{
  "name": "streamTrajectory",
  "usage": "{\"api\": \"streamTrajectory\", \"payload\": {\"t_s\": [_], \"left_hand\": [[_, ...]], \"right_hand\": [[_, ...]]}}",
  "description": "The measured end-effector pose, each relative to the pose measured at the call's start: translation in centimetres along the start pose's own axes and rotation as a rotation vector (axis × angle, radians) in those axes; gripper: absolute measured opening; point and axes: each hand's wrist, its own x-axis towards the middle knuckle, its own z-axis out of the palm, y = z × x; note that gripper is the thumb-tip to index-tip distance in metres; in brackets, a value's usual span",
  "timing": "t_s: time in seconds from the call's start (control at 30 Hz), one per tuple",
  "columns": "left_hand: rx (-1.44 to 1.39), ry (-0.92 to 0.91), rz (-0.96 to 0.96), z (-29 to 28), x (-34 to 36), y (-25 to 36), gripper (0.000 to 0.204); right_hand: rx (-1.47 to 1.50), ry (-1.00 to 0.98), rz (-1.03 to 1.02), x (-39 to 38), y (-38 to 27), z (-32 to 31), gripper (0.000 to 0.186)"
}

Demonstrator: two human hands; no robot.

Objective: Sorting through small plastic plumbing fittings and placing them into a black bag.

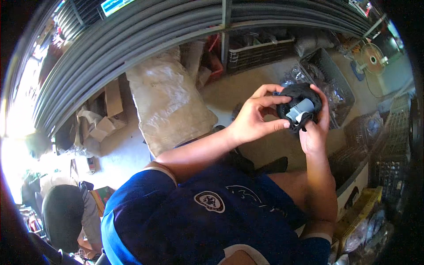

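The left hand (pixel 252 118) reached over and pinched a black bundle (pixel 288 107) between thumb and fingers. The right hand (pixel 316 136) curled around its other side. A grey ridged tube (pixel 302 109) poked out between both hands. Floor (pixel 227 96) showed between the left hand and a big pale sack (pixel 165 104). A dark crate (pixel 338 76) stood beyond the right hand.

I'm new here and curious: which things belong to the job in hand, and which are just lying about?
Job, between left fingers and right fingers:
soft-looking black bundle
pale grey cylindrical piece within it

Seemingly just lying about:
big oblong beige shiny-surfaced pack
brown cardboard pieces
round beige fan
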Motion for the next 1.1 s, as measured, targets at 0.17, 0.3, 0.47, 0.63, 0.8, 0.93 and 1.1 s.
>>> {"api": "streamTrajectory", "payload": {"t_s": [0.17,0.3,0.47,0.63,0.8,0.93,1.1], "left_hand": [[0.423,-0.025,0.11,0.4,-0.6,-0.2,0.053],[0.636,0.089,0.122,0.3,-1.2,-0.6,0.033],[0.417,0.1,0.073,-0.1,-1.1,-0.7,0.026],[-0.247,-0.113,-0.385,-1.1,-1.1,-0.6,0.027],[-0.508,-0.135,-0.574,-1.1,-1.0,-0.9,0.068],[-0.677,-0.164,-0.667,-1.0,-0.5,-0.5,0.071],[-0.749,-0.016,-0.664,0.0,-0.7,0.0,0.057]], "right_hand": [[-0.085,0.21,0.01,-0.8,1.9,0.4,0.039],[-0.546,0.166,-0.123,-0.9,2.7,-0.1,0.031],[-0.506,0.027,-0.219,-0.1,1.4,-0.2,0.054],[-0.673,-0.119,-0.267,0.3,-1.0,-0.2,0.046],[-0.971,-0.137,-0.497,0.4,-1.8,-0.5,0.027],[-0.963,-0.155,-0.516,0.3,-1.6,-0.7,0.023],[-1.035,-0.087,-0.556,0.2,-1.7,-0.3,0.021]]}}
